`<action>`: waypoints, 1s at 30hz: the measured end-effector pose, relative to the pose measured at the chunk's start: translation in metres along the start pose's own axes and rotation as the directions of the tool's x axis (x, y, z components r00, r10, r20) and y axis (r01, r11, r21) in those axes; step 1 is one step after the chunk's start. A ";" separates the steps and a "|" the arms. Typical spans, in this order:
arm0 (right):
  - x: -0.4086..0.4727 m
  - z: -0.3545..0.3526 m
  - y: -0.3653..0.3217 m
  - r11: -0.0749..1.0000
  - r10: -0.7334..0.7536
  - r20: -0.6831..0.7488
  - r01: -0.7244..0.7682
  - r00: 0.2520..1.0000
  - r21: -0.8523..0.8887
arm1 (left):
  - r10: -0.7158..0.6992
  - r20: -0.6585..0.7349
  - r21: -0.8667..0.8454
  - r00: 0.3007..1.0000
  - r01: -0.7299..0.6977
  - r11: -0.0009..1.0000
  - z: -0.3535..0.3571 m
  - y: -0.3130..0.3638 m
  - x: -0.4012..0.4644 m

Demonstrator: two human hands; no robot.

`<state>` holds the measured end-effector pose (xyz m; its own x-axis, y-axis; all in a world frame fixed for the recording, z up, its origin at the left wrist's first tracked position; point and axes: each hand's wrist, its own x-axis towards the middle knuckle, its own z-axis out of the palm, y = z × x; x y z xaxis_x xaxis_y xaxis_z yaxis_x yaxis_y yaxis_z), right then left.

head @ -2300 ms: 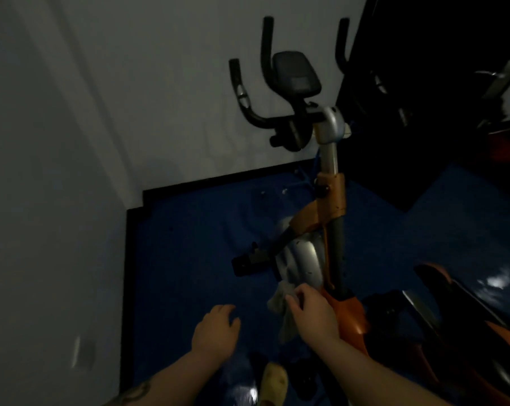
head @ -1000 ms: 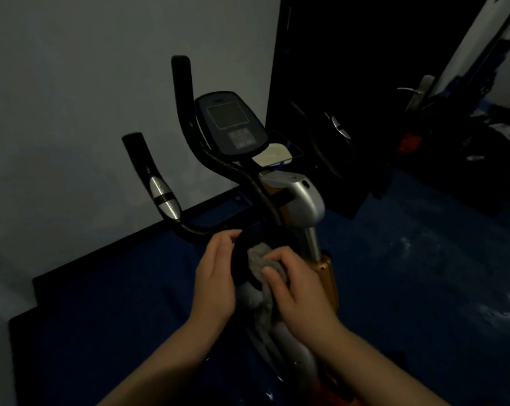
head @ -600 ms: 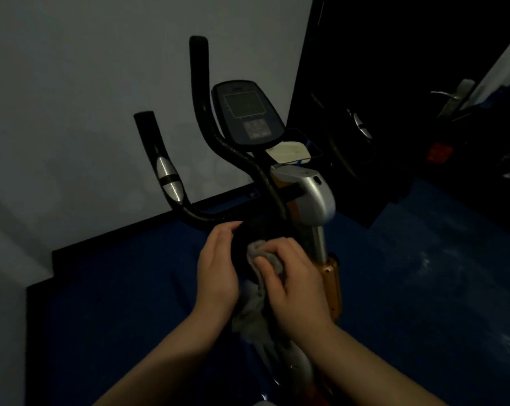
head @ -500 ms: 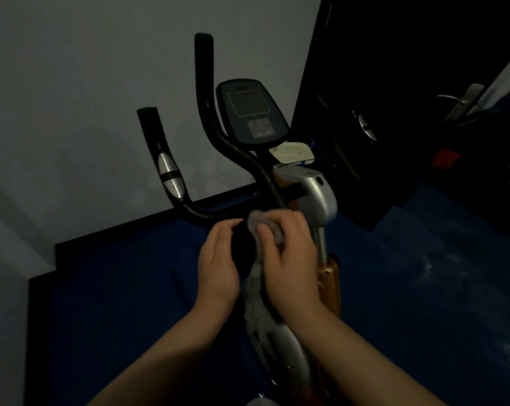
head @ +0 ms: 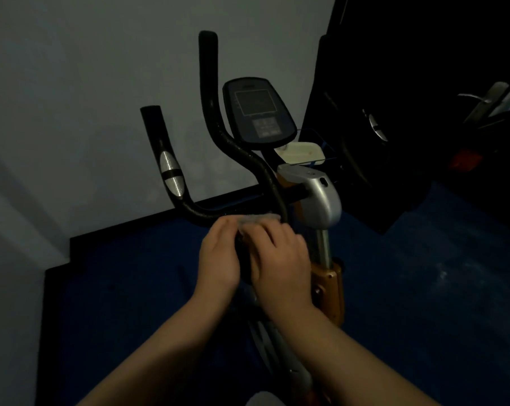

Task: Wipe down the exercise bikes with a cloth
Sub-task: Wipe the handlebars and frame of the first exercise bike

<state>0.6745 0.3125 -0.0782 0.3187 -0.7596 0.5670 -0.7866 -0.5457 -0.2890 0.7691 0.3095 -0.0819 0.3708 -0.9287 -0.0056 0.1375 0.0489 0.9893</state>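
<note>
An exercise bike (head: 321,200) stands before me with black handlebars (head: 212,124), a dark console (head: 258,109), a silver stem and an orange frame. A grey cloth (head: 255,219) lies bunched over the lower bar, just below the handlebar bend. My right hand (head: 280,262) grips the cloth against the bar, and most of the cloth is hidden under it. My left hand (head: 218,259) sits right beside it, its fingers curled toward the bar and touching the cloth's edge. The room is dim.
A grey wall rises behind the bike, with a black skirting along the blue floor (head: 423,288). A dark door (head: 394,98) with a metal handle (head: 479,101) is at the right. A pale object (head: 300,152) rests in the holder under the console.
The view rose from the bike's lower frame to the handlebars. Both hands climbed with the cloth from the stem's knob up to the lower handlebar bar.
</note>
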 end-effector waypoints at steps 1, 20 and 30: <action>-0.009 -0.001 0.004 1.000 -0.011 0.038 0.010 0.999 0.030 | -0.025 -0.006 0.029 1.000 0.025 0.999 -0.001 0.001 0.004; 0.032 0.003 0.034 0.965 0.229 0.160 -0.246 0.960 0.092 | 0.052 0.024 0.354 0.998 -0.057 0.933 -0.002 -0.003 0.006; 0.012 -0.002 0.031 0.943 0.271 0.100 -0.285 0.957 0.170 | 0.072 -0.004 0.357 0.997 -0.066 0.932 0.000 -0.007 0.007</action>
<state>0.6528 0.2865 -0.0790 0.1448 -0.9106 0.3872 -0.7427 -0.3586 -0.5655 0.7712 0.3024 -0.0890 0.3836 -0.9212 0.0655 -0.2243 -0.0241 0.9742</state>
